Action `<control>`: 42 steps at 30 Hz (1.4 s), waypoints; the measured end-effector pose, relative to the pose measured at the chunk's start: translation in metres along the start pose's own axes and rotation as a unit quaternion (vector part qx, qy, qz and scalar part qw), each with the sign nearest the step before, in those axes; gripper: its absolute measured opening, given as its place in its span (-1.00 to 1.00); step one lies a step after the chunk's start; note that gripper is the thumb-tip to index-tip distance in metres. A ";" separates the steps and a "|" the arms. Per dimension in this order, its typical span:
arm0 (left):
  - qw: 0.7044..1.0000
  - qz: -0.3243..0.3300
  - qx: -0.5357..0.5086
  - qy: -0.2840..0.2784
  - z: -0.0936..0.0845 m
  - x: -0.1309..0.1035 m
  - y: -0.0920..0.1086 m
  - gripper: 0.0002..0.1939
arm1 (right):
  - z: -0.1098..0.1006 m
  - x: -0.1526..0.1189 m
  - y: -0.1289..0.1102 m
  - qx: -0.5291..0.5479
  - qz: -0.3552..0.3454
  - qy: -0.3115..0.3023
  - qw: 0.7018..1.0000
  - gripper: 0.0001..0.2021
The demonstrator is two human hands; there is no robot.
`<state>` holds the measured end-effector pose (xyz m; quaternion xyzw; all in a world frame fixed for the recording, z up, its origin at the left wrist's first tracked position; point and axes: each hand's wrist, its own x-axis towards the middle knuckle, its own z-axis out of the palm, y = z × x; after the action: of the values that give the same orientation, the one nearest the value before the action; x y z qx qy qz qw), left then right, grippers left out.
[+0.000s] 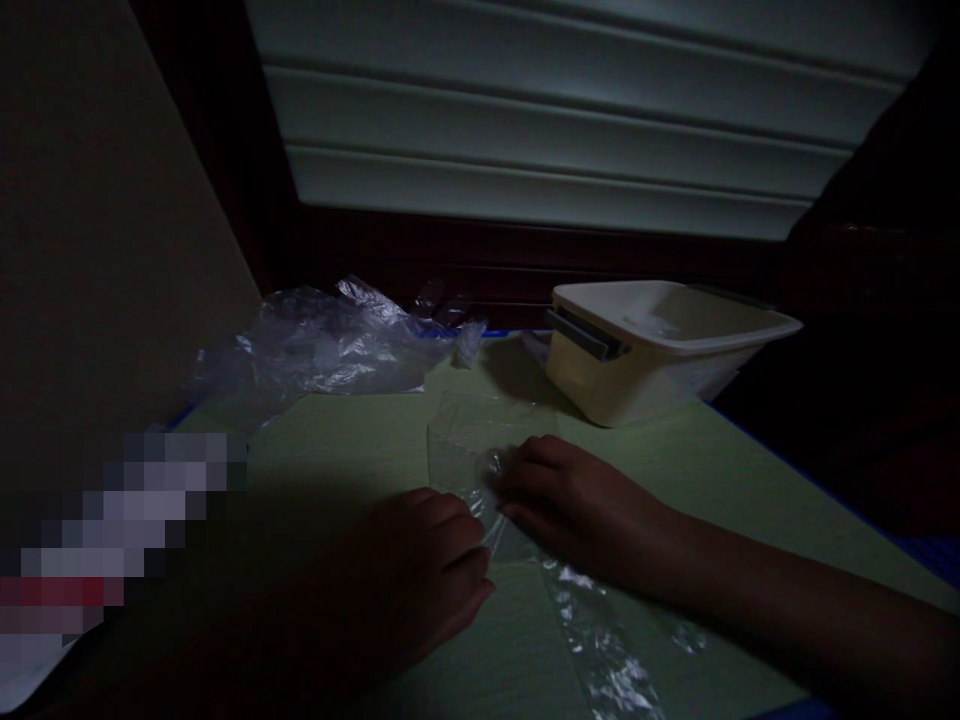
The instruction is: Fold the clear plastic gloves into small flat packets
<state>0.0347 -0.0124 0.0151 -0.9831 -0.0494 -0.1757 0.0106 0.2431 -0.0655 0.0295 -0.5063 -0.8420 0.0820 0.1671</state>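
Observation:
A clear, flat plastic bag (454,440) lies on the pale green tabletop, creased between my two hands. My right hand (559,490) is closed over its right part, fingers curled down on the film. A small shiny rounded bulge shows in the plastic by those fingertips; what makes it I cannot tell. At the bag's lower left edge my left hand (442,565) has its fingers bent and closed on the film, with thumb and fingertips partly in shadow. A strip of shiny clear plastic (600,640) trails from under my right wrist toward the front edge.
Crumpled clear plastic bags (337,340) are heaped at the back left. A cream plastic box (637,370) with a grey handle clip stands at the back right, something pale inside it. Behind the table (337,450) is a slatted panel (525,130). The scene is dim.

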 end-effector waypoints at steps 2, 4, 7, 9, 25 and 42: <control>1.000 -0.003 -0.006 -0.006 -0.001 0.001 0.000 -0.86 | -0.002 0.001 0.005 -0.002 0.020 0.005 1.000 -0.86; 1.000 0.005 -0.009 -0.005 -0.002 0.002 -0.001 -0.86 | -0.004 0.003 0.010 0.000 0.041 0.003 0.999 -0.86; 1.000 0.005 -0.008 -0.015 -0.002 0.001 -0.001 -0.85 | -0.006 0.003 0.016 0.002 0.077 0.003 0.997 -0.86; 1.000 0.004 -0.010 -0.018 -0.002 0.000 -0.002 -0.86 | -0.008 0.002 0.021 0.001 0.103 0.011 0.995 -0.84; 0.999 0.002 0.040 0.003 -0.002 -0.001 -0.001 -0.83 | -0.013 0.001 0.010 0.141 0.119 0.005 0.983 -0.87; 0.999 -0.032 0.028 0.005 0.000 -0.001 -0.003 -0.87 | -0.025 -0.008 -0.019 0.192 -0.055 -0.172 0.965 -0.92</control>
<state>0.0336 -0.0093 0.0151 -0.9794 -0.0853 -0.1798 0.0331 0.2404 -0.0824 0.0568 -0.3956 -0.8534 0.3182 0.1180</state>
